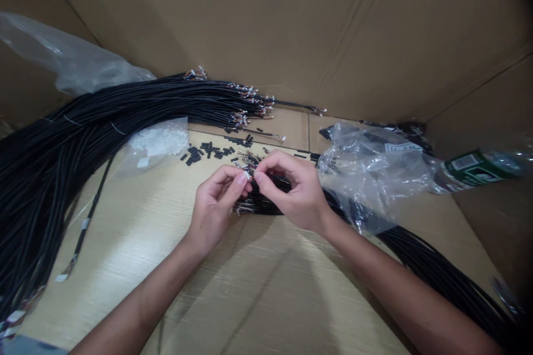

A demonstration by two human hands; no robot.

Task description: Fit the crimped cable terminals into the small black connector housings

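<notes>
While both bare forearms reach in from the near edge, the left hand [214,199] has its thumb and index pinched together on a small white plastic connector [246,176] with thin wires, held above the pale yellowish bench [137,233]. Just beside it, the right hand [297,188] is curled, its thumb and index tips drawn close together at the wires; whether those fingers actually grip one is too small to tell.

Below and behind the hands lies a bundle of black sheathed cables [428,260], its wired ends near the connector, its length running off to the lower right. Short black tube pieces [194,155] are scattered beyond the left hand, beside a clear bag of small white parts [160,140]. A far larger mass of black cables [79,127], tipped with white connectors, sweeps across the left side; one separate black cable with a white tag [85,224] lies near it.

On the right, a crumpled clear plastic bag [375,169] rests over part of the cable bundle, and a clear bottle with a green label [474,171] lies beside it. Brown cardboard panels [258,16] rise behind.
</notes>
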